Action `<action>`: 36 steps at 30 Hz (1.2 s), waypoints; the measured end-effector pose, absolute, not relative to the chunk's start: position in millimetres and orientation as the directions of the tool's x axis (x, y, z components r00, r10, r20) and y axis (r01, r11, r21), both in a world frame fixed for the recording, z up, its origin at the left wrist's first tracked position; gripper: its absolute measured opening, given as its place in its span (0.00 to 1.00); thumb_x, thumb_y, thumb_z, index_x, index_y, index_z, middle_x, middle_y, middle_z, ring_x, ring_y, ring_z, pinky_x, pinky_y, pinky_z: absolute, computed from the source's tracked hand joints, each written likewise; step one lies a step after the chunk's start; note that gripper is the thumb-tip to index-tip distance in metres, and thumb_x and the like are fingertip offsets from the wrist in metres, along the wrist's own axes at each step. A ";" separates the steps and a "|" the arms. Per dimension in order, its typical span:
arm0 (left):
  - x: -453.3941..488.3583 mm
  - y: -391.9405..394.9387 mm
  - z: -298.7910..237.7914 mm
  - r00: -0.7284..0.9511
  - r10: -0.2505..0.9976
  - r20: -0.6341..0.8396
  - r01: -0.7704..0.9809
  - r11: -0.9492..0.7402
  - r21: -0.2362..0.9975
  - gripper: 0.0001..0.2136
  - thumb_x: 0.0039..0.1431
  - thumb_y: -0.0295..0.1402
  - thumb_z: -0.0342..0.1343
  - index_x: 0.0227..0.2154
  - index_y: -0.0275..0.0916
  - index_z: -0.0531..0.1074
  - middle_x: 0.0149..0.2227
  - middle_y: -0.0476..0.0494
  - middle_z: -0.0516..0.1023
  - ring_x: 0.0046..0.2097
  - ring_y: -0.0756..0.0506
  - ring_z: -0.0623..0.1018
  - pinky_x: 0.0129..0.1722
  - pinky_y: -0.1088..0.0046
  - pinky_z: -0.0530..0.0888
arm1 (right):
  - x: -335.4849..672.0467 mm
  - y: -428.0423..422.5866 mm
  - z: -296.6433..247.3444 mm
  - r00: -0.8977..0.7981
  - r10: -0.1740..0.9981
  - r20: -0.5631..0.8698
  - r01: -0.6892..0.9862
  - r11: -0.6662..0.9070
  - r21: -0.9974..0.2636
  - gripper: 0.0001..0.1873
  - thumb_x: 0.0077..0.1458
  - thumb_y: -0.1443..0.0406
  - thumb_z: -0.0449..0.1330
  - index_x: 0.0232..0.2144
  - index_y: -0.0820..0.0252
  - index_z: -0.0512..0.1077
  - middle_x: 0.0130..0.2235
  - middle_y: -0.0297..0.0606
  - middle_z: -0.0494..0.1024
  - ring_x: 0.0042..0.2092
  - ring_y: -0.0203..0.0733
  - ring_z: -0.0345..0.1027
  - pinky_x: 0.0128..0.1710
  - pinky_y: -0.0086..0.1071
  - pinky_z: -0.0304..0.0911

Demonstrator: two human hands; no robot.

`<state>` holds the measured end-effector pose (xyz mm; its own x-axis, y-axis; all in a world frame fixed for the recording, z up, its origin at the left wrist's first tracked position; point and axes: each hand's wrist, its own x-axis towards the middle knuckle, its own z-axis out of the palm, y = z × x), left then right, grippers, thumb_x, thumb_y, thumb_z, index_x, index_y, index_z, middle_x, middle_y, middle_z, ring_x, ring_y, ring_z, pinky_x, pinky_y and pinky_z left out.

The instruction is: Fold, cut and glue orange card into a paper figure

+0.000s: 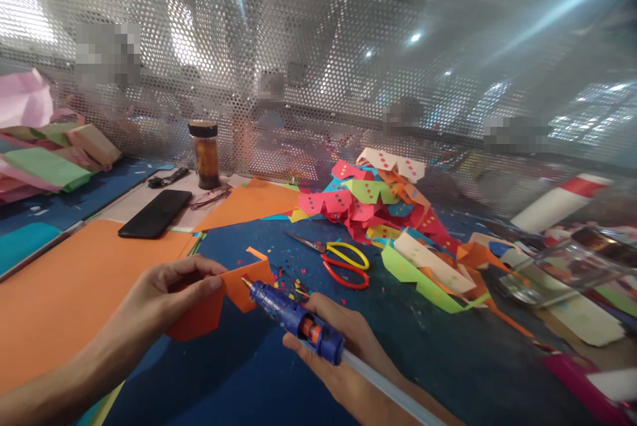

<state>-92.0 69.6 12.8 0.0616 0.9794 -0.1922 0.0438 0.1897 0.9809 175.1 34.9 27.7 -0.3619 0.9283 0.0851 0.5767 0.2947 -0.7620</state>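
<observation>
Between thumb and fingers, my left hand (186, 290) pinches an orange paper cutout shaped like glasses (249, 277), with a folded strip at its far end. My right hand (343, 353) is wrapped around a blue hot glue gun (283, 310), and a long translucent glue stick (388, 386) sticks out of its back. The gun's nozzle points left and is at the cutout's face; whether it touches the paper I cannot tell. Beyond my hands lie scissors (343, 263) with one yellow and one red handle, among tiny paper bits (293, 280).
A heap of colourful paper glasses (368, 200) lies at the back right. To the left are orange sheets (74, 286), a black phone (155, 213) and a lidded jar of brown liquid (206, 157). A clear container (562, 267) and a white bottle (557, 204) stand right. Perforated metal panel (298, 48) behind.
</observation>
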 end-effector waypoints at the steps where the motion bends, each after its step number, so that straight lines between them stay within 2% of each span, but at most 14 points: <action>1: -91.8 69.6 13.1 0.066 0.982 -0.179 0.049 0.176 0.983 0.16 0.45 0.48 0.69 0.31 0.42 0.80 0.25 0.48 0.80 0.24 0.50 0.75 0.21 0.80 0.68 | 175.2 35.2 27.2 -0.357 0.929 0.093 0.574 0.297 -0.763 0.15 0.61 0.55 0.61 0.28 0.55 0.62 0.28 0.29 0.68 0.28 0.35 0.60 0.29 0.30 0.54; 9: -95.1 70.4 3.1 0.103 0.986 -0.134 0.030 0.132 0.991 0.16 0.48 0.49 0.68 0.30 0.42 0.79 0.24 0.49 0.79 0.23 0.52 0.74 0.21 0.81 0.67 | 175.7 35.5 29.4 -0.363 0.930 0.060 0.578 0.275 -0.768 0.15 0.61 0.54 0.61 0.29 0.55 0.63 0.28 0.30 0.69 0.28 0.35 0.61 0.28 0.30 0.54; 22: -96.6 69.9 5.3 0.106 0.981 -0.161 0.073 0.153 0.985 0.18 0.48 0.52 0.68 0.32 0.43 0.80 0.27 0.50 0.80 0.25 0.51 0.75 0.23 0.82 0.67 | 174.5 32.6 29.8 -0.340 0.933 0.119 0.629 0.320 -0.709 0.14 0.61 0.56 0.60 0.28 0.55 0.63 0.28 0.31 0.72 0.27 0.35 0.64 0.24 0.28 0.55; 29: -96.5 72.9 10.1 0.082 0.981 -0.174 0.057 0.170 0.984 0.17 0.47 0.51 0.68 0.31 0.42 0.80 0.24 0.51 0.78 0.24 0.52 0.74 0.23 0.82 0.67 | 173.1 26.9 26.6 -0.238 0.935 0.265 0.627 0.356 -0.693 0.10 0.60 0.55 0.59 0.32 0.53 0.68 0.29 0.32 0.76 0.28 0.39 0.70 0.27 0.32 0.62; 36: -96.1 72.7 13.0 0.078 0.981 -0.177 0.062 0.172 0.983 0.16 0.49 0.50 0.68 0.31 0.42 0.80 0.23 0.51 0.76 0.23 0.53 0.71 0.21 0.82 0.63 | 176.3 27.0 27.3 -0.248 0.942 0.225 0.623 0.333 -0.708 0.11 0.60 0.55 0.59 0.31 0.54 0.68 0.28 0.31 0.75 0.28 0.38 0.69 0.27 0.31 0.62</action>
<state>-96.1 72.7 13.0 0.0777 0.9811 -0.1770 0.0624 0.1724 0.9831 176.3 27.0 27.3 -0.2477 0.9424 0.2250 0.6232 0.3328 -0.7077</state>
